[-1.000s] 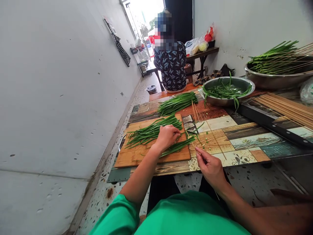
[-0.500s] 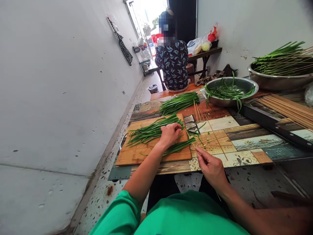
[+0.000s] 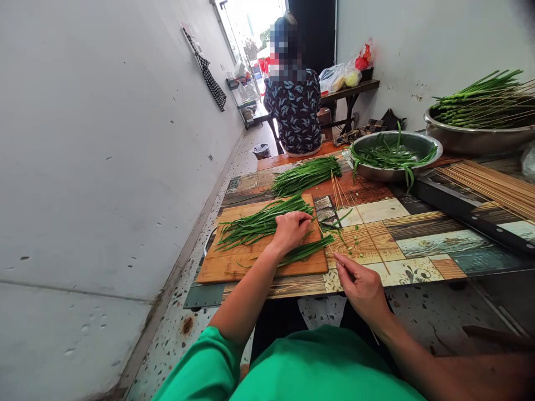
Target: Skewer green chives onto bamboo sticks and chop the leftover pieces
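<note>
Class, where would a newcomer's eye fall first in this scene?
The bright green shirt at the bottom likely catches the eye first. Next come the long green leaves on the wooden cutting board, near the left hand. To the right, a large black-handled knife lies near a metal bowl of greens.

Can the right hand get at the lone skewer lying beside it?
Probably yes: nothing covers the near end of the lone skewer, close to the right hand. But that hand seems to pinch another skewer, which could hinder it.
</note>
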The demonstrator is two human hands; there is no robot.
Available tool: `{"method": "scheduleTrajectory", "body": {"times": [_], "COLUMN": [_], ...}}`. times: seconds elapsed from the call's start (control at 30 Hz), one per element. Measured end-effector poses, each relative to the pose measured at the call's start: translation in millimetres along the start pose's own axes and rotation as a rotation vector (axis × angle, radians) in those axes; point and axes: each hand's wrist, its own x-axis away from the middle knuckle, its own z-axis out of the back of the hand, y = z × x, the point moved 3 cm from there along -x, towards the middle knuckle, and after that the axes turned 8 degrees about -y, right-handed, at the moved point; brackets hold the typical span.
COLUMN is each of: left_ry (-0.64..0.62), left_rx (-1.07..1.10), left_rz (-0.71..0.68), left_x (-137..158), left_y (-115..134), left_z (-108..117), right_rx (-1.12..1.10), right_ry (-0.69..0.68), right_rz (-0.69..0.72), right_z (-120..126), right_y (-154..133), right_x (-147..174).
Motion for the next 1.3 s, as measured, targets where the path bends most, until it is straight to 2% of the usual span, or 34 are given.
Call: {"method": "scheduleTrajectory", "body": {"times": [0.77, 1.03, 1.13, 1.23, 1.3], "left_ry": [0.022, 0.001, -0.064, -0.264, -0.296], "left_rx": [0.006, 0.029, 0.051, 0.032, -0.048], "left_rz": [-0.002, -0.077, -0.171, -0.355, -0.373], "left_x": [1, 2, 8, 19, 22], "left_y": [0, 0, 5, 12, 11], "left_z": [-1, -2, -2, -2, 2], "right_rx": [-0.011, 0.002, 0.010, 0.004, 0.001], "right_ry": [0.015, 0.019, 0.017, 0.020, 0.027], "right_rz": [0.010, 0.010, -0.003, -0.030, -0.030], "right_z": [2, 1, 1, 1, 1], "right_y": [-2, 0, 1, 1, 2], "right_x": [1, 1, 2, 2, 2]}}
